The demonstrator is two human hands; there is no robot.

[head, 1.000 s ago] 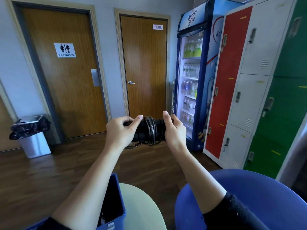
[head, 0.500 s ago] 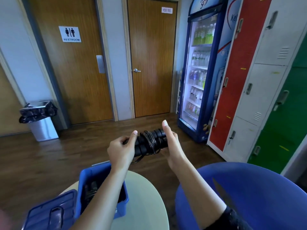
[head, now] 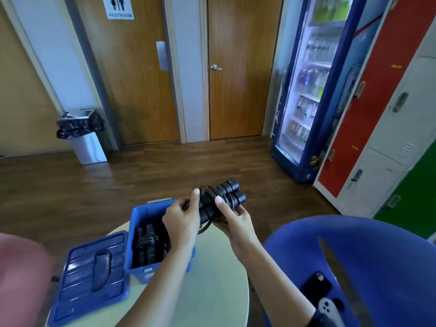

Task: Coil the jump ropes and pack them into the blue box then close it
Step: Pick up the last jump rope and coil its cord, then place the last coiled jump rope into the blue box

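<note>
Nearest you, at the bottom of the frame, your two forearms reach up over a pale round table (head: 212,291). At lower left the box's blue lid (head: 77,286) lies flat on the table with its dark handle facing up, and a blurred pink shape (head: 21,267) fills the corner beside it. At lower right a black phone (head: 315,285) and a white phone (head: 329,309) lie on a blue chair (head: 377,267).

Just beyond the lid stands the blue box (head: 135,271), open, with coiled black ropes (head: 147,246) already lying inside it.

In the centre of the frame you hold a jump rope (head: 219,201) in both hands, above the far edge of the table and just right of the box's far end. Its two black handles lie side by side, with the cord wound round them. Your left hand (head: 181,218) grips the bundle's left end, fingers curled round it and the forefinger laid over the top. Your right hand (head: 232,220) cradles the bundle from below, thumb pressed onto the coils. The handle ends poke out past your right hand, toward the upper right.

Farther off is dark wooden flooring. A bin (head: 87,142) lined with a black bag stands at left against the wall. Behind it are a restroom door (head: 132,79) and a second wooden door (head: 236,79). A lit drinks fridge (head: 309,90) stands at upper right, with red, white and green lockers (head: 389,102) along the right edge.
</note>
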